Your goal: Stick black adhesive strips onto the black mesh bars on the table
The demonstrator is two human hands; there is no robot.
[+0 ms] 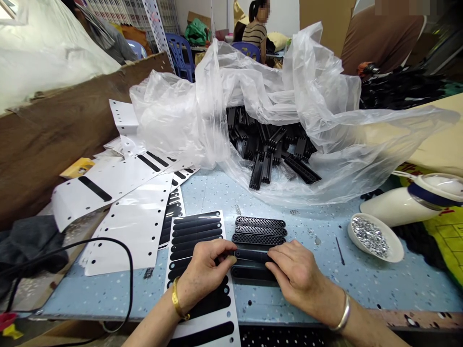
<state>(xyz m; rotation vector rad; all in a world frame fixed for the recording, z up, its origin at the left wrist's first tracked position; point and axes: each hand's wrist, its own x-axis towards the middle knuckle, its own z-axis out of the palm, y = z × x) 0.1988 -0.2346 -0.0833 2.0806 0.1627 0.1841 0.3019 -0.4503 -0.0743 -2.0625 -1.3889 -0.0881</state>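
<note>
I count two bare hands at the blue speckled table (pixel 314 217), both closed on one slim black strip (pixel 252 255) just right of the sticker sheet (pixel 206 320). The left hand (pixel 208 265), wearing one gold-coloured bracelet (pixel 177 299), pinches the strip's near-sheet end between thumb and fingers, over the sheet's right edge; the right hand (pixel 300 270), with one silver-coloured bangle (pixel 343 311), grips the other end. Right of the sheet lie four more round-ended pieces: three lattice-textured strips (pixel 259 231) in a stack of rows beyond the hands, and one smooth black piece (pixel 255 273) nearer me. Well right of the sheet sits one white bowl (pixel 397 248), round, filled with shiny metallic bits (pixel 369 236) too many to count. Beyond the sheet, one crumpled, see-through plastic bag (pixel 177 106) spreads around a heap of ridged black parts (pixel 265 154). Left of it, glossy white sheets (pixel 126 236) overlap.
</note>
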